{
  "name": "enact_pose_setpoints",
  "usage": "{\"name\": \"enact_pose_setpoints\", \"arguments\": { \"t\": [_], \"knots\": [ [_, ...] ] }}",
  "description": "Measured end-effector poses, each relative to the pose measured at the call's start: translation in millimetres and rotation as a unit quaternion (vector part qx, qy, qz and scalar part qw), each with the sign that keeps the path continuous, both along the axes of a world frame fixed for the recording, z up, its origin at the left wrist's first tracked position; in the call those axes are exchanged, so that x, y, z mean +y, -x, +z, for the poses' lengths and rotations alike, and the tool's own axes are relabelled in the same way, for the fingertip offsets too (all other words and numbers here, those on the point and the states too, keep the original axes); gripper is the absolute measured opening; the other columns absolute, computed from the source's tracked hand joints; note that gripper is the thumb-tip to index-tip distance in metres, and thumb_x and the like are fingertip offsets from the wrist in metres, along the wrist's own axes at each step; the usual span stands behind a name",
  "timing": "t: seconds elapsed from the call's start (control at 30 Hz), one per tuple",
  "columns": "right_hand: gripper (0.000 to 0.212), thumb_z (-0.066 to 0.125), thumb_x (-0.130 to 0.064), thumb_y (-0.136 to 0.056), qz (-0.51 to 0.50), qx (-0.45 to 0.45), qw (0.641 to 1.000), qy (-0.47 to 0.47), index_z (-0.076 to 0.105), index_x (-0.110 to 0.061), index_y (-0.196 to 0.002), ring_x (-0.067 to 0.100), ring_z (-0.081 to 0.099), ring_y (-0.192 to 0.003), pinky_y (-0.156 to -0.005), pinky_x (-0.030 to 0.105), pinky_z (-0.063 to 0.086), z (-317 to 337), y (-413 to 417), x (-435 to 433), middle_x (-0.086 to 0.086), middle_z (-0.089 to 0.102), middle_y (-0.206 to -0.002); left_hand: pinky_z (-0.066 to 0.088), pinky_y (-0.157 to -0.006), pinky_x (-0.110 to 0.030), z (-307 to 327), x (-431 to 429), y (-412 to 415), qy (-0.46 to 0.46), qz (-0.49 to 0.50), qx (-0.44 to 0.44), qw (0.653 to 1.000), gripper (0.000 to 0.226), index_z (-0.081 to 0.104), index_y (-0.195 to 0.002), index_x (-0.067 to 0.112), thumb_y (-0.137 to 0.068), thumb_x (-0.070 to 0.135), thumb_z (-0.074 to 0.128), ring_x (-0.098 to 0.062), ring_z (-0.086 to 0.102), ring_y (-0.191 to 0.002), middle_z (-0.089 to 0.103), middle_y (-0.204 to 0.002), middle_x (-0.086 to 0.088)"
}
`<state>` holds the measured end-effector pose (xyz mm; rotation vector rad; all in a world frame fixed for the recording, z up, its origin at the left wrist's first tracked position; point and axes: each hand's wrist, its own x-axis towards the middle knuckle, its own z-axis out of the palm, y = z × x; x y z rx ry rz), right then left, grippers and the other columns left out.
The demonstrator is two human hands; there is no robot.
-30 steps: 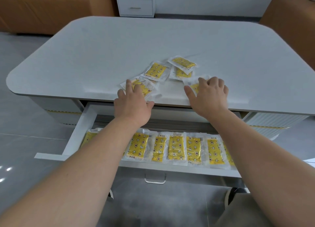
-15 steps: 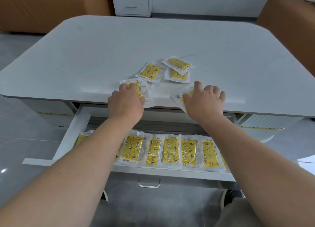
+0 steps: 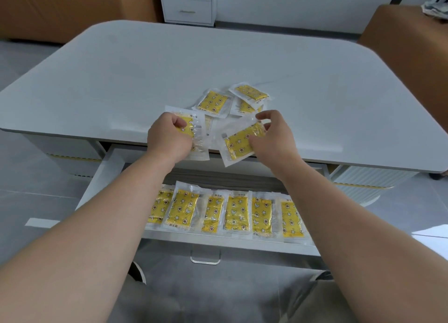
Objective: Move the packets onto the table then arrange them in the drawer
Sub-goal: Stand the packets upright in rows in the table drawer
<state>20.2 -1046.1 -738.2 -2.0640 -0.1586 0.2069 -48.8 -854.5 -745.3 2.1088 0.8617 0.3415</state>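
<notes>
Left hand (image 3: 169, 138) grips left packet (image 3: 200, 134); right hand (image 3: 272, 138) pinches right packet (image 3: 238, 144), seemingly overhanging table (image 3: 218, 61) edge.

Held packets: two. Left-hand packet (image 3: 198, 128) in left hand (image 3: 169, 138), right-hand packet (image 3: 238, 143) in right hand (image 3: 269, 138).
Table packets (image 3: 213, 102): three plain, near front edge of table (image 3: 121, 80); possible fourth half-hidden, cannot tell.
Drawer packets (image 3: 236, 212): six showing, one row along front edge of drawer (image 3: 218, 244); forearms cover row ends.
Hands: two.
</notes>
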Motion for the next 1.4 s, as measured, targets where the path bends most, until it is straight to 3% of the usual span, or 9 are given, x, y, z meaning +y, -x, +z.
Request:
{"name": "enact_pose_setpoints", "arguments": {
  "t": [0.2,0.3,0.4,0.47,0.6,0.87,1.1,1.27,1.4],
  "knots": [
    [0.052,0.077,-0.007,-0.082,0.0,0.048,0.991,-0.126,0.048,-0.031,-0.119,0.014,0.073,-0.083,-0.065,0.025,0.06,13.1,10.4,17.9,-0.005,0.07,-0.094,0.042,-0.062,-0.018,18.0,12.0,18.9,0.064,-0.009,-0.062,0.996,0.011,0.065,-0.095,0.018,-0.09,0.009,0.069,-0.007,0.058,-0.085,0.062,-0.096,0.008],
    [0.048,0.078,-0.007,-0.079,-0.009,0.061,0.984,-0.165,0.055,-0.029,-0.114,0.021,0.075,-0.084,-0.075,0.037,0.064,16.7,11.9,29.3,-0.001,0.072,-0.097,0.04,-0.058,-0.025,22.6,24.5,35.1,0.045,-0.022,0.006,0.999,0.026,0.058,-0.096,0.016,-0.082,0.009,0.08,-0.011,0.053,-0.076,0.056,-0.089,0.004],
    [0.043,0.07,-0.002,-0.084,0.005,0.078,0.98,-0.181,0.058,-0.026,-0.118,0.011,0.071,-0.071,-0.063,0.022,0.06,20.0,12.1,40.1,-0.004,0.067,-0.092,0.04,-0.06,-0.03,18.9,35.3,52.2,0.025,-0.078,0.119,0.99,0.037,0.055,-0.087,0.016,-0.073,0.012,0.088,-0.021,0.051,-0.072,0.057,-0.084,-0.003],
    [0.043,0.066,0.0,-0.087,0.033,0.084,0.983,-0.162,0.058,-0.026,-0.12,0.008,0.067,-0.064,-0.058,0.022,0.058,21.1,15.0,48.5,-0.003,0.066,-0.092,0.04,-0.062,-0.031,10.4,39.5,59.7,-0.015,-0.11,0.196,0.974,0.039,0.054,-0.087,0.015,-0.071,0.015,0.09,-0.021,0.051,-0.071,0.057,-0.082,-0.003],
    [0.043,0.064,-0.003,-0.087,0.117,0.068,0.988,-0.073,0.057,-0.031,-0.119,0.028,0.074,-0.08,-0.067,0.043,0.063,16.1,23.6,58.7,0.004,0.07,-0.096,0.04,-0.065,-0.027,-19.2,43.0,61.0,-0.039,-0.15,0.312,0.938,0.04,0.053,-0.095,0.014,-0.075,0.022,0.088,-0.02,0.057,-0.081,0.059,-0.088,-0.001],
    [0.042,0.068,-0.006,-0.087,0.17,0.065,0.983,-0.022,0.057,-0.03,-0.119,0.027,0.074,-0.084,-0.076,0.046,0.062,6.3,30.3,66.9,0.003,0.068,-0.098,0.045,-0.085,-0.028,-57.9,61.3,61.0,-0.054,-0.184,0.354,0.915,0.062,0.051,-0.122,0.014,-0.075,0.028,0.087,-0.021,0.056,-0.11,0.057,-0.126,-0.002],
    [0.043,0.07,-0.005,-0.085,0.189,0.066,0.98,-0.008,0.058,-0.031,-0.118,0.025,0.076,-0.083,-0.079,0.048,0.063,-1.1,31.7,63.6,0.004,0.071,-0.102,0.047,-0.079,-0.032,-63.5,58.2,59.4,-0.132,-0.213,0.425,0.87,0.061,0.056,-0.115,0.006,-0.078,0.048,0.08,-0.026,0.061,-0.105,0.064,-0.113,-0.011],
    [0.044,0.07,-0.004,-0.087,0.221,0.077,0.972,0.005,0.059,-0.029,-0.121,0.018,0.075,-0.079,-0.074,0.036,0.064,1.7,35.9,60.5,0.001,0.07,-0.104,0.05,-0.085,-0.035,-52.7,65.2,62.6,-0.151,-0.217,0.453,0.851,0.067,0.059,-0.124,0.006,-0.082,0.057,0.073,-0.025,0.063,-0.103,0.066,-0.103,-0.008],
    [0.044,0.069,-0.004,-0.087,0.277,0.066,0.957,0.056,0.059,-0.029,-0.122,0.021,0.073,-0.08,-0.067,0.037,0.064,-0.8,48.4,69.1,-0.004,0.064,-0.113,0.052,-0.089,-0.031,-18.4,83.7,53.2,-0.195,-0.164,0.429,0.867,0.035,0.068,-0.122,0.008,-0.092,0.026,0.068,-0.026,0.063,-0.108,0.067,-0.119,-0.01]
  ]
}}
